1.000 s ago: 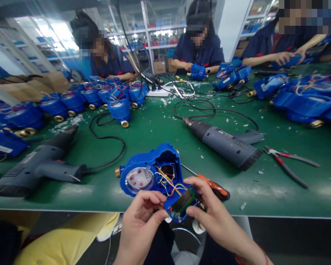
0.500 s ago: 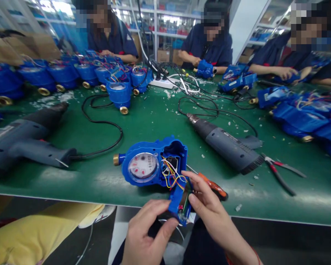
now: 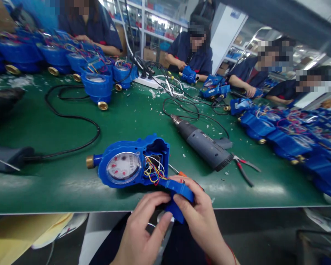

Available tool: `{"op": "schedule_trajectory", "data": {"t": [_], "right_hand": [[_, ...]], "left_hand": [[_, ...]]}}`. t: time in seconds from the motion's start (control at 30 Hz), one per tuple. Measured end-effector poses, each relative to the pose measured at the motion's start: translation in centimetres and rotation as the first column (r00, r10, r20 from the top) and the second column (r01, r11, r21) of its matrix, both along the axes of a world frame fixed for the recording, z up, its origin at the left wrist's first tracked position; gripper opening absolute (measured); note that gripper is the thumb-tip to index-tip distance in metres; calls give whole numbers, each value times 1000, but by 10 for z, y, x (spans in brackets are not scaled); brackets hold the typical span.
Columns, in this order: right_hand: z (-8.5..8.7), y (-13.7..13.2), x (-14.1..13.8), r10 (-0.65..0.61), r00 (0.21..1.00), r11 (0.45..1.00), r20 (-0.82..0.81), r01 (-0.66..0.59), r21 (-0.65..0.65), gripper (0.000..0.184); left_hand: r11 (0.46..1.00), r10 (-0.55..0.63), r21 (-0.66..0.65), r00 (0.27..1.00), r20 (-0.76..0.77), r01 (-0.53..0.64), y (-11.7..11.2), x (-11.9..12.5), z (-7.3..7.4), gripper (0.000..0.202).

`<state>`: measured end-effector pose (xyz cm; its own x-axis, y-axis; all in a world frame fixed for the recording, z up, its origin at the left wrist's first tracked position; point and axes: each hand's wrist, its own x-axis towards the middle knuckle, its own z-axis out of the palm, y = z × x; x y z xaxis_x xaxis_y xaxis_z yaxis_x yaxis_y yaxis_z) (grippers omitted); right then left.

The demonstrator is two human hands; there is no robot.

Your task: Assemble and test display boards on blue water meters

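The left hand (image 3: pixel 142 230) and right hand (image 3: pixel 194 215) grip a blue plastic cover (image 3: pixel 176 191), not yet fitted to the open blue water meter (image 3: pixel 121 165) lying on the green table (image 3: pixel 57 191), its yellow and red wires (image 3: pixel 152 170) exposed, a grey heat gun (image 3: pixel 201 145) beyond.

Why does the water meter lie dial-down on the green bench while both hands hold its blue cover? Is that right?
No: in the head view the water meter lies dial-up on the green bench; the left hand and right hand do hold its blue cover.
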<state>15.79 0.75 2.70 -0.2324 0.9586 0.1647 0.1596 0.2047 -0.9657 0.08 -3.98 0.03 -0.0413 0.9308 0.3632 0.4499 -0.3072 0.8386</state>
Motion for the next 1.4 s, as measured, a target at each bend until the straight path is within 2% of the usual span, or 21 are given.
{"op": "schedule_trajectory", "data": {"t": [0.07, 0.13, 0.23, 0.3, 0.4, 0.47, 0.53, 0.63, 0.77, 0.83, 1.03, 1.23, 1.3, 1.4], "right_hand": [[-4, 0, 0, 16, 986, 987, -165, -42, -157, 24], [-6, -1, -3, 53, 926, 928, -375, -184, -324, 34], [-7, -2, -9, 36, 803, 824, -594, -360, -438, 46], [-6, -3, -13, 19, 783, 803, -622, -382, -457, 49], [-7, -2, -15, 94, 864, 868, -495, -315, -384, 37], [-9, -3, -15, 121, 941, 942, -318, -209, -261, 26], [-11, -4, -13, 69, 986, 993, -153, -83, -88, 21], [-12, -6, -10, -26, 999, 984, 26, 21, 176, 35], [-8, -6, -8, -32, 984, 936, 175, -32, 352, 33], [-7, -4, -9, -16, 985, 931, 171, -48, 361, 33], [-14, -5, -13, 65, 997, 982, 39, -71, 175, 32], [-20, -7, -14, 95, 995, 988, 14, -96, 123, 29], [-18, -9, -14, 122, 990, 980, 75, -132, 147, 31], [-4, -4, -1, 85, 964, 939, 252, -162, 302, 35]], "left_hand": [[991, 90, -101, 995, -38, -93, 1, -6, -4, 20], [978, 140, -145, 988, -71, -149, 2, -11, -5, 28], [978, 85, -189, 996, -40, -91, 4, -16, -2, 33], [974, 55, -222, 998, 22, -48, 5, -18, -2, 37], [954, 102, -294, 985, 136, -58, 5, -17, -9, 40], [934, 144, -352, 965, 221, -58, 3, -16, -15, 36], [924, 181, -378, 938, 296, -59, 1, -14, -19, 32], [932, 204, -356, 904, 375, -63, -2, -13, -18, 28], [944, 165, -330, 866, 473, 1, -3, -16, -8, 21], [940, 153, -340, 848, 507, 34, -4, -19, -5, 18], [939, 185, -344, 819, 543, 16, -7, -26, -5, 15], [920, 227, -387, 725, 651, 59, -7, -28, -2, 22], [913, 238, -403, 725, 646, 59, -7, -31, -2, 24], [912, 242, -408, 753, 612, 38, -8, -38, -5, 22]]}}
